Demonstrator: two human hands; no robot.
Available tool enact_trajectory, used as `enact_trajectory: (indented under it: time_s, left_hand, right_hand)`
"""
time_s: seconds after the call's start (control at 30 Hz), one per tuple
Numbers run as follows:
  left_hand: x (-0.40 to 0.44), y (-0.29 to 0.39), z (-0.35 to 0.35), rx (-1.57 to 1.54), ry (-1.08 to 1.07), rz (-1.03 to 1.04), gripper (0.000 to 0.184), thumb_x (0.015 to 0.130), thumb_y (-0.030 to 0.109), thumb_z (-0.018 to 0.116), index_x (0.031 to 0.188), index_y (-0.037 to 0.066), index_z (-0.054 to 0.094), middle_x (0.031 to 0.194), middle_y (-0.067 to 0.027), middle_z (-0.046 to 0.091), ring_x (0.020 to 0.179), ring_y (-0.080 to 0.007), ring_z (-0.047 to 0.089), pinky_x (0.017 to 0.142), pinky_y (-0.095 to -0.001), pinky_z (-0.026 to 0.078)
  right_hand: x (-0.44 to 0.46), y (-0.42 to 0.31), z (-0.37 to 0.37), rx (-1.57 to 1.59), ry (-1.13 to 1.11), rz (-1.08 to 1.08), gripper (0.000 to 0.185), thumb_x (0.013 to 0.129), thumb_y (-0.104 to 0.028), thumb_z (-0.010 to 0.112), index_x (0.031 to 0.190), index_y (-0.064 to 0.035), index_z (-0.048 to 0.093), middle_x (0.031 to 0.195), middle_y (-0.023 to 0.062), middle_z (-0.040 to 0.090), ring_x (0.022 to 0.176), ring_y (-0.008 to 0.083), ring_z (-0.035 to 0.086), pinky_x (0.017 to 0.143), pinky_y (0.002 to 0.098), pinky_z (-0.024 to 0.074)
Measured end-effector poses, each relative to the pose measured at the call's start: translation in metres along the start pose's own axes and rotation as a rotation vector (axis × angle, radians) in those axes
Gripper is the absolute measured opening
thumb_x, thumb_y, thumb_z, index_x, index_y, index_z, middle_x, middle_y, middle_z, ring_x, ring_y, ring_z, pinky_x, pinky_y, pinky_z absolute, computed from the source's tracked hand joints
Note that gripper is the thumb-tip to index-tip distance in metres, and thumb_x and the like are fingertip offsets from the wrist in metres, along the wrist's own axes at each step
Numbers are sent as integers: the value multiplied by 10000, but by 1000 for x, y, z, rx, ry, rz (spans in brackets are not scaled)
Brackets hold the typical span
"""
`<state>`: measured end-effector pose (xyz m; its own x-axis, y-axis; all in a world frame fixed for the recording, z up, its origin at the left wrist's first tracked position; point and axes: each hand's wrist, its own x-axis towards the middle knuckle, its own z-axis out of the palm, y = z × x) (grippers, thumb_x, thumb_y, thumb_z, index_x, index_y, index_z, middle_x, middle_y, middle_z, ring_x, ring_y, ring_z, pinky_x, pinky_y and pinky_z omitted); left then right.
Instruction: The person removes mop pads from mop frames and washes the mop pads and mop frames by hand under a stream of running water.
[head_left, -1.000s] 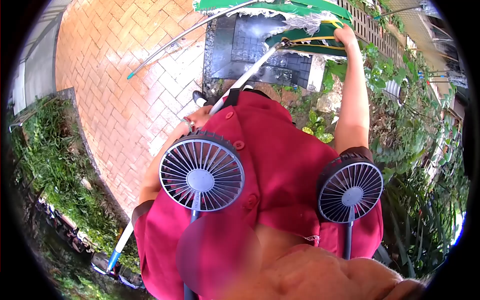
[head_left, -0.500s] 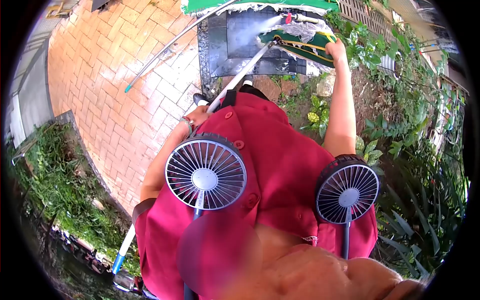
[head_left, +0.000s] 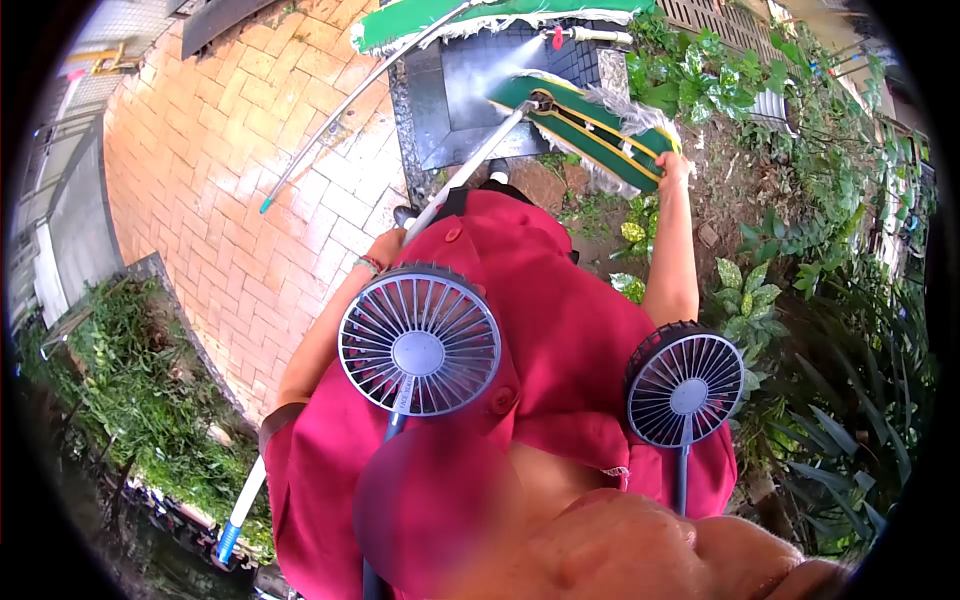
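While your L hand (head_left: 388,244) stays clenched round the white mop pole (head_left: 468,167), your R hand (head_left: 672,168) still grips the near R end of the green mop head (head_left: 600,132). Vs. the prev. frame, that end's come down twd you, so the head now slants: its far L end reaches over the basin (head_left: 466,152), its R end's out past the basin's R side. More of the pipe w/ red-handled tap (head_left: 558,40) shows now, beyond the mop head, fwd & L of your R hand.

The basin, dark & square-edged, is fwd of your L hand, btwn it & the tap. It's wet inside, w/ water spraying in from the tap; depth can't be told. A 2nd green mop (head_left: 500,18) lies across its far side, approx. same spot as before, its thin pole (head_left: 350,100) slanting down over the brick paving (head_left: 240,130) fwd-L of your L hand.

Mop pole's blue end (head_left: 229,541) shows behind your L hand, past the sleeve. Yellow straps run along the head's green back; grey-white fringe hangs off the edges. Plants (head_left: 745,290) are R of your R hand.
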<state>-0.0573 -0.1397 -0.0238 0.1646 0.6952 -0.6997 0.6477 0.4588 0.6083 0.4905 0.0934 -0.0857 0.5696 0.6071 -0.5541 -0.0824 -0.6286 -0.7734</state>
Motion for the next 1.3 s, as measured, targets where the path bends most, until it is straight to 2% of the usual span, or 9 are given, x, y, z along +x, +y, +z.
enact_trajectory:
  time_s: [0.07,0.17,0.3,0.4,0.53,0.7,0.97,1.17,1.3]
  left_hand:
    - [3,4,0,43,0,55,398,776,366,558,932,2,607,883,-262,604,867,-401,584,740,-429,460]
    - [22,-28,13,28,-33,66,389,771,359,561,918,2,604,875,-263,604,864,-404,582,744,-429,461]
    - [27,-16,20,-3,7,51,374,764,344,570,900,-3,602,865,-260,607,861,-405,585,741,-419,463]
    - [18,-3,19,-50,10,-9,364,767,339,581,895,-1,606,860,-254,613,857,-381,601,733,-402,467]
    - [7,31,16,-89,44,-37,421,771,372,586,967,-1,607,851,-237,623,834,-332,620,725,-396,467]
    - [32,-16,52,-183,81,31,415,775,353,582,991,0,603,853,-224,628,831,-324,619,718,-383,465]
    - [5,-6,47,-259,89,21,430,763,342,602,999,-17,597,865,-197,641,820,-276,625,721,-364,467]
    - [-13,-1,24,-351,-88,-99,438,753,355,622,987,-16,609,825,-164,645,777,-207,615,709,-336,470]
    - [-23,-9,17,-200,-77,-107,417,753,338,625,975,-15,616,785,-159,644,725,-211,619,672,-337,471]
  right_hand:
    - [3,11,-4,67,100,39,202,459,68,530,627,-35,486,568,32,430,442,144,353,403,287,265]
    - [4,3,-3,72,67,48,239,462,65,529,679,-30,494,585,34,437,447,143,354,406,292,270]
    - [-7,-49,13,-115,-81,-75,366,478,74,510,836,-5,520,652,46,482,519,173,430,443,310,338]
    - [-11,-78,46,-36,-215,-278,415,522,65,487,926,5,564,683,59,537,606,175,506,510,286,396]
    - [6,-121,94,-305,-286,-459,430,538,15,492,957,2,590,723,82,587,633,180,538,553,299,418]
    - [14,-154,123,-381,-343,-519,414,538,-3,486,933,-13,608,730,87,615,662,183,574,618,288,442]
    - [-38,-102,87,-461,-326,-671,354,622,27,452,934,-44,601,689,65,595,588,125,541,553,263,425]
    - [-87,-29,34,-202,-349,-425,374,578,91,436,916,-22,548,761,17,525,660,123,488,536,232,384]
    - [-119,-5,24,-40,-297,-343,425,576,142,412,937,-28,556,756,9,524,622,103,455,504,225,360]
